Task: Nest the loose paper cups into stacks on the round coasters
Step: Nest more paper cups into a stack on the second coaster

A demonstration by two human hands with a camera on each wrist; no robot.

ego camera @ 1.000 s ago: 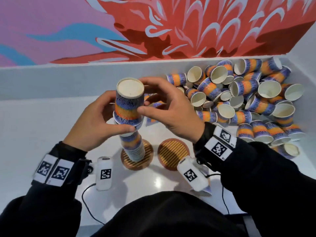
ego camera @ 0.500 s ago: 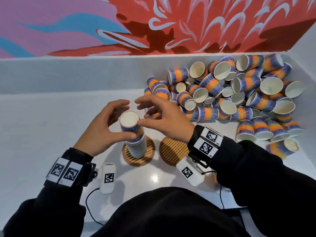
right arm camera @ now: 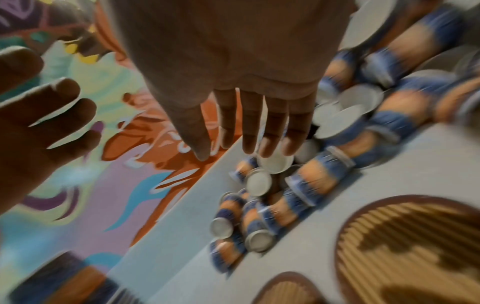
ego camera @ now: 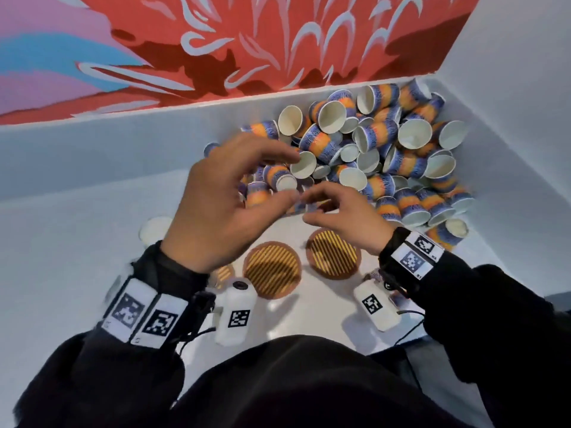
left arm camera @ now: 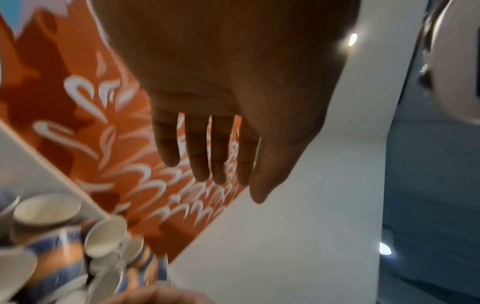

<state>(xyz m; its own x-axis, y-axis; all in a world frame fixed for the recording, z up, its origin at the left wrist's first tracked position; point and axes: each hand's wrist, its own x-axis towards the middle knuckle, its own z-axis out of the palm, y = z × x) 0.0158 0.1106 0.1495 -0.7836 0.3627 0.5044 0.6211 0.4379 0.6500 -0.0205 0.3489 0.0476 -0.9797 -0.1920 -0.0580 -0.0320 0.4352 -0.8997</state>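
Both hands, left (ego camera: 216, 211) and right (ego camera: 343, 217), hover released, each grip empty, over the near left edge of the loose cup pile (ego camera: 386, 156) at the desk's far right. Advisably, take one cup by its wall. Two coasters (ego camera: 272, 268) lie bare; a third is partly hidden; cups number dozens.

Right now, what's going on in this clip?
A person is sorting paper cups at a white table. Both hands are empty: the left hand and the right hand hover with fingers spread at the near edge of the pile of loose cups, apparently about to pick some up. Two round coasters lie bare in front of the person. A stack of cups stands to the left, mostly hidden behind the left wrist.
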